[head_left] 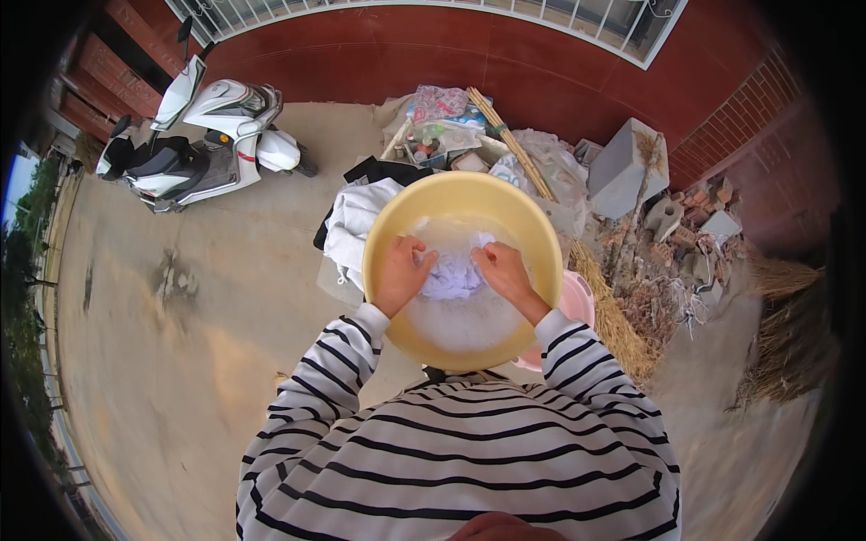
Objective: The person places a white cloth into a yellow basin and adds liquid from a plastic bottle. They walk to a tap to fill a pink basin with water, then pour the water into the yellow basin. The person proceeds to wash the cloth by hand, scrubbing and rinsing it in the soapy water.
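Observation:
A large yellow basin (538, 236) in front of me holds cloudy, sudsy water (462, 326). In its middle lies a crumpled pale lavender-white cloth (453, 278), partly in the water. My left hand (402, 273) is over the left side of the basin, its fingers closed on the cloth's left edge. From the right, my right hand (503, 272) pinches the cloth's upper right part between thumb and fingers. What the cloth is, a garment or otherwise, cannot be made out.
White clothing (358, 225) is heaped left of the basin, and a pink tub (577, 302) is partly hidden at its right. Beyond are a box of clutter (442, 140), sticks (510, 140), rubble (690, 230) and straw brooms (618, 329). A white scooter (212, 149) stands far left.

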Tool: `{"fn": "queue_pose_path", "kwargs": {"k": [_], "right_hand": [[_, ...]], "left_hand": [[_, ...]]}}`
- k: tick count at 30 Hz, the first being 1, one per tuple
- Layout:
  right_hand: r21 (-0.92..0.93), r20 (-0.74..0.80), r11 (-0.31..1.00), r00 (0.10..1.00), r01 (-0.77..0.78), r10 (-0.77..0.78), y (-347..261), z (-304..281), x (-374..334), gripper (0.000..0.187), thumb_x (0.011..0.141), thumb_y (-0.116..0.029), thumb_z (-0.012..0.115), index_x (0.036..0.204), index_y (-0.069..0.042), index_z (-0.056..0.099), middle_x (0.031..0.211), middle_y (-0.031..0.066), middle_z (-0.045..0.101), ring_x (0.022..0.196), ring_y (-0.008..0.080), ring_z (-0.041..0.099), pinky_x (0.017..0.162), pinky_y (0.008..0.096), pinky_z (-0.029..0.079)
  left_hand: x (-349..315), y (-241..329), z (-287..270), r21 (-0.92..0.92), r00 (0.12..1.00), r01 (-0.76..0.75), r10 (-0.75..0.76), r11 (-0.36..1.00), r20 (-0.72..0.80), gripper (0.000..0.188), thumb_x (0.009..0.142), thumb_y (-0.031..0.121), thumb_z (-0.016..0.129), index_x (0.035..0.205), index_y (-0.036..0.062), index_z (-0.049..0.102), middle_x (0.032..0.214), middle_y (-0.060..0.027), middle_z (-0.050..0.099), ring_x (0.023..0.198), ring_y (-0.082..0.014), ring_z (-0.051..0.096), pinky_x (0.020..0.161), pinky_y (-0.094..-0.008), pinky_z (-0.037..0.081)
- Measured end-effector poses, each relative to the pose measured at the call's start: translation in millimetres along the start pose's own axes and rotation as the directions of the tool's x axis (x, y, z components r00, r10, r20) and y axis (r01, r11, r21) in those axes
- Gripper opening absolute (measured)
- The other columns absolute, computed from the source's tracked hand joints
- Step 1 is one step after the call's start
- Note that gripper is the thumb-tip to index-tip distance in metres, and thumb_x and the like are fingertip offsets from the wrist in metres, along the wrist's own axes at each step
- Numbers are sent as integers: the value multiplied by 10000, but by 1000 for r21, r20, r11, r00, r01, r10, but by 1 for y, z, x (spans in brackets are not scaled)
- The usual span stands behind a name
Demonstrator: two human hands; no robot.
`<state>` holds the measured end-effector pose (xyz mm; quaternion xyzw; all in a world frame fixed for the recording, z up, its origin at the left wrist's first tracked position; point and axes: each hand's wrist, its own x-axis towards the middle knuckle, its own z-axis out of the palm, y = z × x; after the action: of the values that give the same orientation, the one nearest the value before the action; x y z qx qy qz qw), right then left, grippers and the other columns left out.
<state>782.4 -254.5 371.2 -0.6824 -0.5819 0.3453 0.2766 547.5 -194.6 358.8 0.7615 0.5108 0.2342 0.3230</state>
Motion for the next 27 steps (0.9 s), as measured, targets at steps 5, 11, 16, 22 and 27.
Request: {"fn": "queue_pose_path", "kwargs": {"k": [5,11,16,22,27], "right_hand": [[-519,-288,839,891,163,-351,29,60,-6,440,938,-403,544,1264,-110,572,1127,212,643,1037,417,581,945,498,442],[-529,93,846,995,67,-21,16,77,30,436,921,-352,553,1271,-91,552,1222,260,596,1151,456,535,972,551,425],[-514,201,856,978,62,50,2,62,78,219,836,-206,575,947,-47,676,1030,231,672,1050,383,613,882,555,467],[-587,-26,767,940,261,-340,50,77,91,177,828,-168,554,855,-92,711,819,140,707,782,385,669,719,473,520],[-220,-9,973,997,74,-78,28,54,80,260,901,-249,502,875,-71,688,882,149,696,870,360,648,751,470,491]], "left_hand": [[-35,28,25,535,993,-112,81,837,82,628,892,412,625,1379,64,436,1456,-231,341,1222,-402,433,918,-595,435],[0,22,47,507,944,42,-200,861,262,502,951,275,508,1406,86,413,1461,-230,359,1323,-418,395,860,-639,466],[36,-7,63,446,876,164,-337,880,344,367,956,180,445,1301,86,525,1120,-236,648,1064,-386,635,841,-543,518],[53,-1,60,500,907,41,-243,865,345,322,962,176,409,1141,75,657,999,-225,692,973,-419,658,866,-524,509],[56,-18,47,176,974,163,-188,971,130,274,963,248,517,1029,31,672,991,-169,697,957,-319,673,828,-415,521]]}}
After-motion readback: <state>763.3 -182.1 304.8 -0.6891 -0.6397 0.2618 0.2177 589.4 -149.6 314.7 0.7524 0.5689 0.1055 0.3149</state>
